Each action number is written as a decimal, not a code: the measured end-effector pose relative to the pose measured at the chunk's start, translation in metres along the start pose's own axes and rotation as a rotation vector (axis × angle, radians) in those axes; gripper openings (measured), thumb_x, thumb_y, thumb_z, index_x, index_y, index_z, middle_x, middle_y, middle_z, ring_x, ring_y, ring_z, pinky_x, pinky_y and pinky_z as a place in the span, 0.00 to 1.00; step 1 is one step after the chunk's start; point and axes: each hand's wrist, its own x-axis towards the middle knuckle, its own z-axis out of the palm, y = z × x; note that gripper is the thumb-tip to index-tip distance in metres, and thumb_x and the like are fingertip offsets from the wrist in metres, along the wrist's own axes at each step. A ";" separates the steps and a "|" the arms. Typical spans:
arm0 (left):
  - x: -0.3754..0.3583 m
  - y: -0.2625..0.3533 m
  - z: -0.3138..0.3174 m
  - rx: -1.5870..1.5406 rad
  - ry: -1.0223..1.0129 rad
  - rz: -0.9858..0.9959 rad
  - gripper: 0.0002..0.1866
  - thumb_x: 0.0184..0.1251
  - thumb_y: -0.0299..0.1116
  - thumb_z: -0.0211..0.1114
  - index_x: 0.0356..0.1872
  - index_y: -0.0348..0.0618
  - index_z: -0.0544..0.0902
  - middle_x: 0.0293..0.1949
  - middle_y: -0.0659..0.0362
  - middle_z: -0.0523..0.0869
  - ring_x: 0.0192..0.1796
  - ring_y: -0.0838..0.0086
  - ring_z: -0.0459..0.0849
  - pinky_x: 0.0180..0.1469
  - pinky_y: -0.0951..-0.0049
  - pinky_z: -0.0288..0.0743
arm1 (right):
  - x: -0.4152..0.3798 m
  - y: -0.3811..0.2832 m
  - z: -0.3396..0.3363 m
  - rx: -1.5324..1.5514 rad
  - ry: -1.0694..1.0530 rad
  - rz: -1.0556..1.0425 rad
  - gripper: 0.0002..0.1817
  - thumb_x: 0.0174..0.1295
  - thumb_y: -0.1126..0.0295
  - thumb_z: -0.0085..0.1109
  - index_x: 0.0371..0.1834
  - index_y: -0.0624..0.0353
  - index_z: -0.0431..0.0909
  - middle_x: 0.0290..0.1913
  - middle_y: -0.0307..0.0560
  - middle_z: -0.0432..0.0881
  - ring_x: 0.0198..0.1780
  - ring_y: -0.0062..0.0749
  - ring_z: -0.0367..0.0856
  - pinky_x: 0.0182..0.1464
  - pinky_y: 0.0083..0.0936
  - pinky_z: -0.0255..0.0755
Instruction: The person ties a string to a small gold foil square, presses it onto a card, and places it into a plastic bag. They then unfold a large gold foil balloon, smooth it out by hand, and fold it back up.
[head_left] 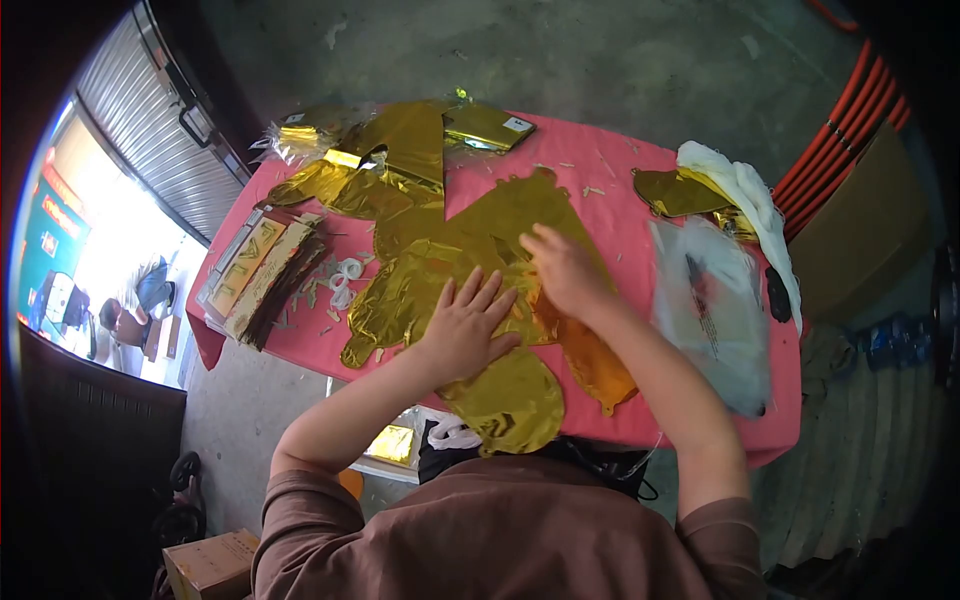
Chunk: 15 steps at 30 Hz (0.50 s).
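Observation:
Gold foil sheets (420,270) lie spread over the middle of the pink-covered table. My left hand (468,325) rests flat on the foil with its fingers spread. To its right my right hand (560,268) is curled over the foil, fingers bent together; what lies between them, if anything, is too small to tell. Below my right hand an orange-gold foil piece (598,370) reaches toward the near edge. A rounded gold foil piece (510,400) hangs at that edge below my left hand.
A stack of printed cards (265,270) and white ribbon rolls (345,283) are at the left. Folded foil packs (487,128) lie at the back. On the right are a clear plastic bag (712,310) and white cloth (745,195). A person (130,320) is outside the doorway.

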 end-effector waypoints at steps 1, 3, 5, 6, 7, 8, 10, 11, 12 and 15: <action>0.001 0.006 0.003 -0.018 -0.026 -0.059 0.32 0.62 0.52 0.57 0.65 0.47 0.65 0.67 0.48 0.62 0.70 0.53 0.57 0.67 0.47 0.52 | -0.006 -0.005 0.011 0.004 -0.001 0.002 0.20 0.60 0.72 0.46 0.57 0.61 0.72 0.59 0.57 0.71 0.61 0.49 0.68 0.63 0.41 0.61; -0.001 0.009 0.002 -0.036 -0.055 -0.120 0.34 0.63 0.53 0.56 0.66 0.48 0.63 0.68 0.48 0.61 0.71 0.53 0.56 0.67 0.46 0.50 | -0.013 -0.010 0.026 -0.175 -0.100 -0.001 0.23 0.65 0.66 0.45 0.64 0.56 0.65 0.67 0.57 0.62 0.69 0.48 0.57 0.70 0.45 0.48; -0.003 0.013 -0.008 -0.139 0.041 -0.229 0.35 0.61 0.52 0.57 0.66 0.46 0.63 0.67 0.46 0.62 0.71 0.53 0.57 0.67 0.45 0.49 | -0.011 -0.007 0.025 -0.116 -0.175 0.027 0.25 0.66 0.61 0.43 0.67 0.54 0.62 0.70 0.56 0.56 0.73 0.44 0.49 0.72 0.47 0.38; -0.005 0.005 -0.013 -0.122 0.048 -0.239 0.35 0.61 0.51 0.57 0.66 0.45 0.62 0.67 0.45 0.61 0.71 0.52 0.55 0.68 0.45 0.49 | -0.011 -0.007 0.023 -0.113 -0.175 0.020 0.25 0.66 0.61 0.43 0.66 0.54 0.62 0.70 0.56 0.56 0.73 0.44 0.50 0.72 0.47 0.39; -0.009 -0.007 -0.014 -0.126 0.043 -0.239 0.35 0.61 0.51 0.57 0.66 0.45 0.62 0.67 0.45 0.61 0.71 0.52 0.55 0.68 0.45 0.49 | -0.014 -0.006 0.023 -0.110 -0.175 0.015 0.25 0.66 0.61 0.43 0.66 0.54 0.63 0.70 0.56 0.57 0.72 0.44 0.51 0.72 0.47 0.40; -0.014 -0.021 -0.014 -0.102 0.061 -0.246 0.35 0.61 0.52 0.57 0.67 0.45 0.62 0.67 0.44 0.61 0.71 0.52 0.55 0.68 0.46 0.49 | -0.015 -0.005 0.024 -0.109 -0.176 0.016 0.25 0.66 0.61 0.43 0.66 0.54 0.63 0.70 0.56 0.57 0.72 0.44 0.51 0.72 0.47 0.40; -0.023 -0.036 -0.012 -0.104 -0.021 -0.322 0.34 0.65 0.52 0.54 0.67 0.45 0.61 0.69 0.44 0.58 0.72 0.51 0.52 0.70 0.54 0.47 | -0.015 -0.002 0.022 -0.112 -0.166 -0.015 0.24 0.67 0.61 0.44 0.66 0.52 0.62 0.71 0.55 0.55 0.72 0.45 0.51 0.71 0.49 0.43; -0.025 -0.036 -0.009 -0.104 -0.021 -0.327 0.34 0.65 0.52 0.54 0.67 0.45 0.61 0.69 0.44 0.58 0.72 0.51 0.52 0.70 0.54 0.47 | -0.016 -0.001 0.020 -0.110 -0.169 -0.018 0.24 0.67 0.61 0.44 0.66 0.52 0.62 0.71 0.55 0.55 0.72 0.45 0.51 0.71 0.49 0.43; -0.027 -0.036 -0.006 -0.062 -0.025 -0.316 0.34 0.65 0.53 0.52 0.67 0.45 0.61 0.69 0.44 0.58 0.72 0.51 0.52 0.70 0.54 0.46 | -0.015 -0.005 0.014 -0.118 -0.115 -0.009 0.24 0.67 0.61 0.44 0.66 0.55 0.63 0.69 0.56 0.57 0.71 0.47 0.53 0.70 0.47 0.46; -0.029 -0.026 -0.001 -0.035 -0.015 -0.316 0.34 0.66 0.55 0.50 0.67 0.46 0.62 0.69 0.44 0.59 0.72 0.51 0.52 0.70 0.53 0.46 | -0.016 0.001 0.003 0.003 0.021 0.082 0.24 0.67 0.62 0.44 0.64 0.60 0.64 0.66 0.59 0.62 0.69 0.50 0.58 0.69 0.43 0.51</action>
